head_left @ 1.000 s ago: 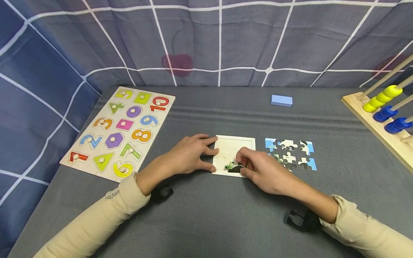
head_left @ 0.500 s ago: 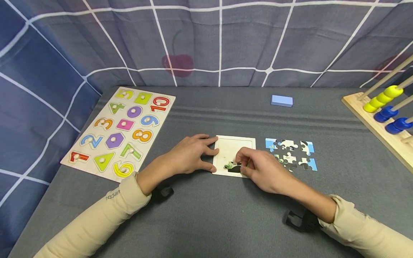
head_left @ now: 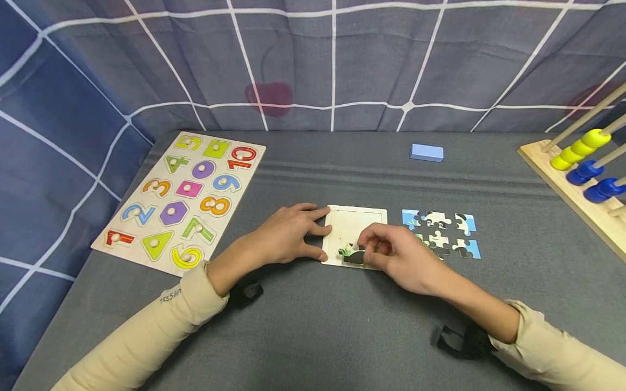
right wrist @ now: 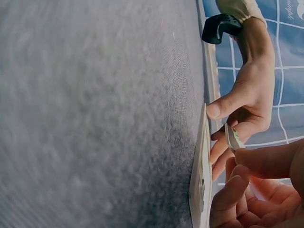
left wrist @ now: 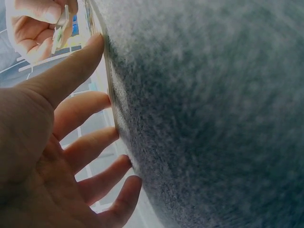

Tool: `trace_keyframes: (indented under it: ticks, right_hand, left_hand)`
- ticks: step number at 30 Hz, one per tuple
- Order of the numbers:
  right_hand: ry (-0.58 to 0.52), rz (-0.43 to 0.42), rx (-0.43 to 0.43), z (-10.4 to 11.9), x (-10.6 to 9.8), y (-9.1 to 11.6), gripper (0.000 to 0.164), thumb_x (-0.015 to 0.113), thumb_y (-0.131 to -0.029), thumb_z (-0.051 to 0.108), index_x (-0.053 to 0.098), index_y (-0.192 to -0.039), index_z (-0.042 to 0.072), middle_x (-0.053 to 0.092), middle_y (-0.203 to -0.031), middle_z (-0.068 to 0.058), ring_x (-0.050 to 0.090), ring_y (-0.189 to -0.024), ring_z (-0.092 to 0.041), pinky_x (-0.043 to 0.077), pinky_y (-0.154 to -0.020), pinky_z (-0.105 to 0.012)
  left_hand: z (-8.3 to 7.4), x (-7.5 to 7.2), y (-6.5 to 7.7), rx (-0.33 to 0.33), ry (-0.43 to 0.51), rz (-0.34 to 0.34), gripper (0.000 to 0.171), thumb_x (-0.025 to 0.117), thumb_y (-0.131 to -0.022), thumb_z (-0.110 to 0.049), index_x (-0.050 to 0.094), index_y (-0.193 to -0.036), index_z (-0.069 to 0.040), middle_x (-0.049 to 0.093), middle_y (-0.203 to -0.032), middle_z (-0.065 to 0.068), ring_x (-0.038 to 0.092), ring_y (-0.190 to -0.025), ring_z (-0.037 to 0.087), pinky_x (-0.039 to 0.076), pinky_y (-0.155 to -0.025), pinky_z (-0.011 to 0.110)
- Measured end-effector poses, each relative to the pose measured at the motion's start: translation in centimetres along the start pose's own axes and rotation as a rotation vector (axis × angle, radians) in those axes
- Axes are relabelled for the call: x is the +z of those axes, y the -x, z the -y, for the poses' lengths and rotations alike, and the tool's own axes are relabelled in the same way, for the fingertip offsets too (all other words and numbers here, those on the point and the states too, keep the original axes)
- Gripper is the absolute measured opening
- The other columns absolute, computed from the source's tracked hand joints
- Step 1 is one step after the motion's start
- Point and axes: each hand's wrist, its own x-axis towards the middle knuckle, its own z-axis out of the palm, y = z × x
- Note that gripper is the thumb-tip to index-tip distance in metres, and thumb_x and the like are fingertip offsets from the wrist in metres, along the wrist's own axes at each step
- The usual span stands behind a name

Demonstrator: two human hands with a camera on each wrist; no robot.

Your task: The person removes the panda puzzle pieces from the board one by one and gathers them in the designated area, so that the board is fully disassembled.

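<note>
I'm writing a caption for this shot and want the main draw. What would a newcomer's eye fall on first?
The two hands at the table's middle: the right hand pinches a puzzle piece over the white puzzle tray, whose left edge the left hand steadies. Next, the bright number board at left and loose puzzle pieces right of the tray.

Numerals 1–10 on number board [head_left: 182, 199]

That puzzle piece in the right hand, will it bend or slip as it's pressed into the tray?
The puzzle piece looks thin, flat and stiff, so bending seems unlikely. Likely light: the right hand lifts it with a fingertip grip. The left hand braces the tray, suggesting the tray slides easily.
</note>
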Motion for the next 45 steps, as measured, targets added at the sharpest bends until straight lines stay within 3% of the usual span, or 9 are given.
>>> trace_keyframes:
  ticks: [12,27,45]
  right_hand:
    - [-0.084,-0.011,0.028,-0.3,-0.4,1.3,0.012,0.065,-0.090,-0.002,0.066,-0.098,0.006,0.057,-0.075,0.000,0.050,-0.062,-0.011,0.042,-0.056,-0.025]
    - [-0.071,-0.048,0.099,-2.0,-2.4,4.9,0.009,0.064,-0.096,0.009,0.067,-0.104,0.008,0.057,-0.074,0.002,0.053,-0.064,-0.010,0.043,-0.058,-0.025]
    - [0.093,-0.186,0.116,-4.8,-5.6,8.9,0.014,0.066,-0.093,0.002,0.067,-0.104,0.009,0.058,-0.071,0.002,0.050,-0.058,-0.010,0.037,-0.051,-0.027]
  left_hand:
    - [0.0,0.0,0.0,0.000,-0.004,0.004,0.057,0.077,-0.083,-0.046,0.066,-0.132,-0.018,0.040,-0.154,0.005,0.036,-0.140,0.032,0.035,-0.103,0.060]
    - [-0.1,-0.1,0.0,-0.018,0.004,0.016,0.059,0.076,-0.083,-0.046,0.065,-0.133,-0.018,0.039,-0.155,0.004,0.033,-0.142,0.032,0.033,-0.104,0.062]
    - [-0.1,0.0,0.0,-0.013,0.012,0.004,0.059,0.077,-0.082,-0.045,0.065,-0.133,-0.017,0.039,-0.154,0.005,0.034,-0.141,0.033,0.034,-0.103,0.062]
